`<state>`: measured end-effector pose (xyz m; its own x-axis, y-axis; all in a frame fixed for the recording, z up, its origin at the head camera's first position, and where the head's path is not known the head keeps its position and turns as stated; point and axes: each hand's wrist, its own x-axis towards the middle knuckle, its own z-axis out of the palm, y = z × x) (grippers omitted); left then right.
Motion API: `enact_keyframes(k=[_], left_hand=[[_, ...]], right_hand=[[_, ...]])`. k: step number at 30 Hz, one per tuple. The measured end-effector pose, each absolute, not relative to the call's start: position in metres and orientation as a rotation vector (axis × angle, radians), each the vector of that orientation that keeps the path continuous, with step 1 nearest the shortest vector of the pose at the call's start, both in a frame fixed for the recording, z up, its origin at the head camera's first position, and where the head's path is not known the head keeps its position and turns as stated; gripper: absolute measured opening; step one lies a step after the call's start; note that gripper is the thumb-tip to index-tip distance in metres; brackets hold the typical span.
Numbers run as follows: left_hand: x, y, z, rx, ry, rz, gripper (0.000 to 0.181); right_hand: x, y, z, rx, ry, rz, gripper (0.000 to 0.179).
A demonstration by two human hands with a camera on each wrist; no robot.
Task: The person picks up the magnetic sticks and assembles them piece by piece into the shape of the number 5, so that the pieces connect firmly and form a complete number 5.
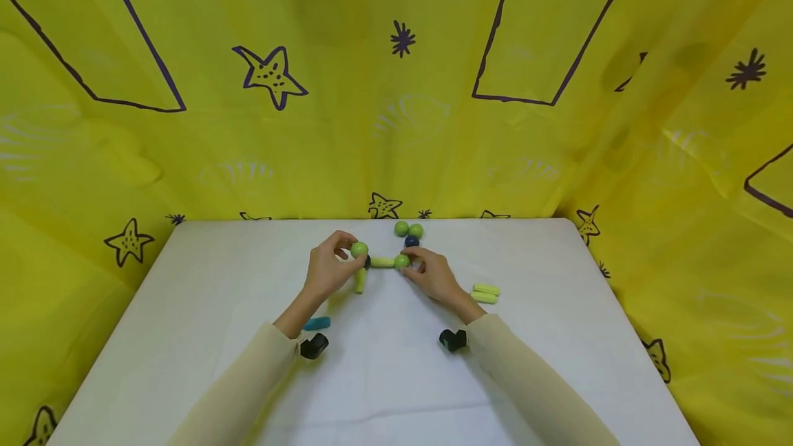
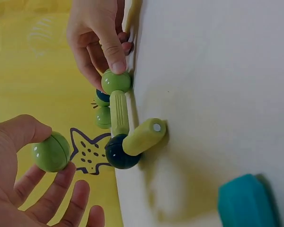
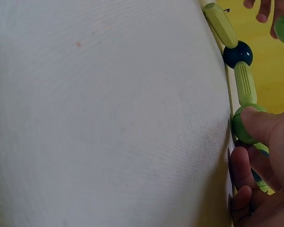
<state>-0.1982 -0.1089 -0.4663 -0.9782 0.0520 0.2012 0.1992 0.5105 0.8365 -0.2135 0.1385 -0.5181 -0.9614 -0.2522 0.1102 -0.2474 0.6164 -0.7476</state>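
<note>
Between thumb and fingertips, my left hand (image 1: 325, 270) pinches a green ball (image 2: 51, 152), held up apart from the joined pieces. My right hand (image 1: 436, 277) grips another green ball (image 2: 116, 81) at the end of a ribbed light green stick (image 2: 119, 112). That stick runs along the table to a dark blue ball (image 2: 118, 153). From the blue ball, a second light green stick (image 2: 146, 136) sticks out at an angle toward the near side, its free end showing a silvery round tip in the left wrist view.
Behind the right hand lie two more green balls (image 1: 401, 228) and a dark blue ball (image 1: 411, 241). Two light green sticks (image 1: 486, 290) lie side by side to the right. A teal piece (image 1: 317, 323) rests near the left wrist. A yellow curtain (image 1: 341, 143) surrounds the white table (image 1: 384, 377).
</note>
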Motion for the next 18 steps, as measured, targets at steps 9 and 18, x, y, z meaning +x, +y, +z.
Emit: enact_keyframes(k=[9,18], left_hand=[[-0.176,-0.124,-0.474,-0.164,-2.673,-1.496,0.030],[-0.163,-0.133,-0.489,-0.235,-2.803,-1.379,0.025]], right_hand=[[-0.214,0.138,-0.518,-0.395,2.820,-1.315,0.038],[-0.212,0.135,-0.516,-0.392,2.832,-1.332,0.039]])
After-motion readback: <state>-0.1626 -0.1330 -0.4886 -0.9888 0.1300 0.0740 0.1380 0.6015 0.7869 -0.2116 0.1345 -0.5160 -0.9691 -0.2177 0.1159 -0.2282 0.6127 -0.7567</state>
